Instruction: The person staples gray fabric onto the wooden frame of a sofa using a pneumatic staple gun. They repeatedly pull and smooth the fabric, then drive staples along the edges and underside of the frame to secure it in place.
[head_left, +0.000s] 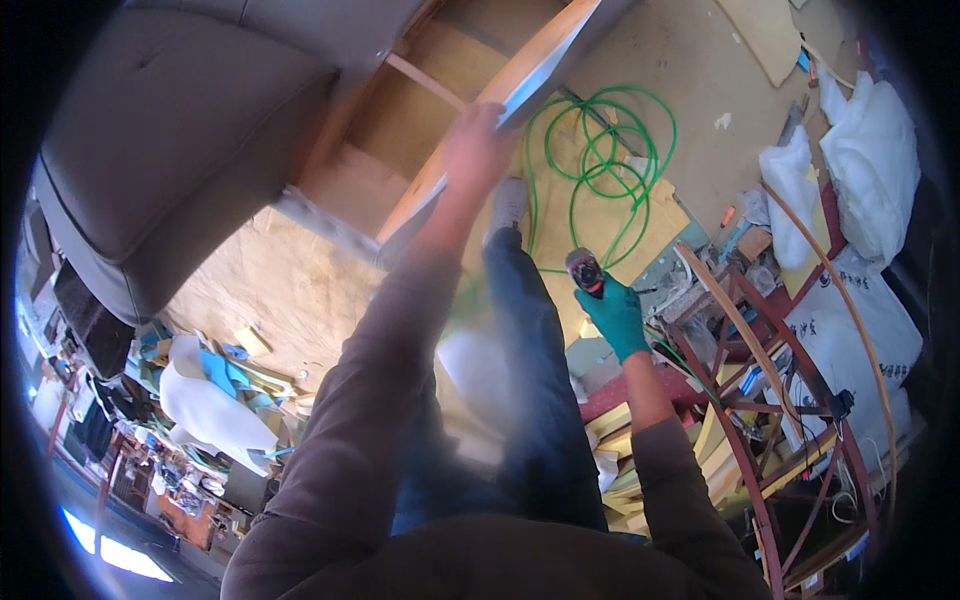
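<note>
My left hand [476, 155], bare and slightly blurred, grips the edge of a long wood-edged panel [410, 205] with a pale strip along it. That panel slants across the open wooden frame [420, 75] of a piece of grey upholstered furniture [190, 140]. Lower and to the right, my right hand [615, 315] in a green glove is closed round a black and red power tool [586, 272]. Its head points up and away from me; the glove hides its handle, and its exact kind is hard to make out.
A green hose [610, 170] lies in loops on the floor beyond the tool. Dark red metal framing [745, 450] stands at right, with white wrapped bundles [870, 150] farther off. Foam scraps and offcuts [220, 400] litter the left. My foot [508, 208] is close to the panel.
</note>
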